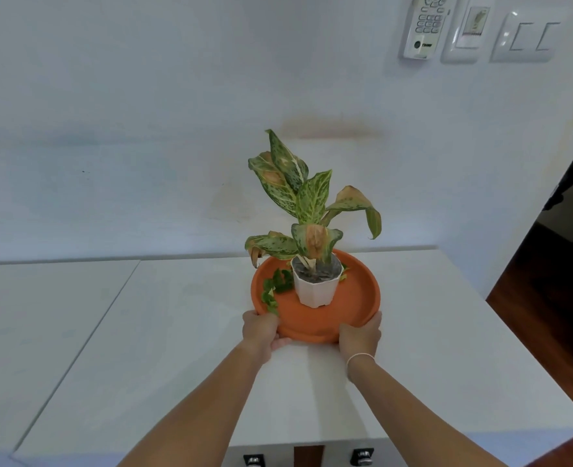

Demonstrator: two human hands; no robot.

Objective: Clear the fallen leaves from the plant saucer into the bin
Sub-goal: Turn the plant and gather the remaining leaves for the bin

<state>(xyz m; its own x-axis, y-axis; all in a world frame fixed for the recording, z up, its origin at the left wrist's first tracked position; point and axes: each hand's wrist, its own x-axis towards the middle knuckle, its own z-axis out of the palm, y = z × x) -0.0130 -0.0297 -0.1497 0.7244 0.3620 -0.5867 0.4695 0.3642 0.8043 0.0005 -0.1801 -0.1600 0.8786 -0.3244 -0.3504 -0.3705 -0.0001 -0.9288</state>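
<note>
L hand (260, 328) & R hand (360, 335), centre frame, fingers clamped on round orange plastic saucer (352, 298) rim; loose green leaves (276, 287) inside, beside white pot (314, 291).

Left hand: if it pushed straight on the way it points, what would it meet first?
The left hand already grips the orange saucer at its near rim. Going straight on, it would probably meet the fallen green leaves first, then the white pot; depth is uncertain.

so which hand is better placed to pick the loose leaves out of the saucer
Left. The fallen leaves lie in the left part of the saucer, just above the left hand. The right hand grips the opposite rim, with the white pot between it and most of the leaves.
</note>
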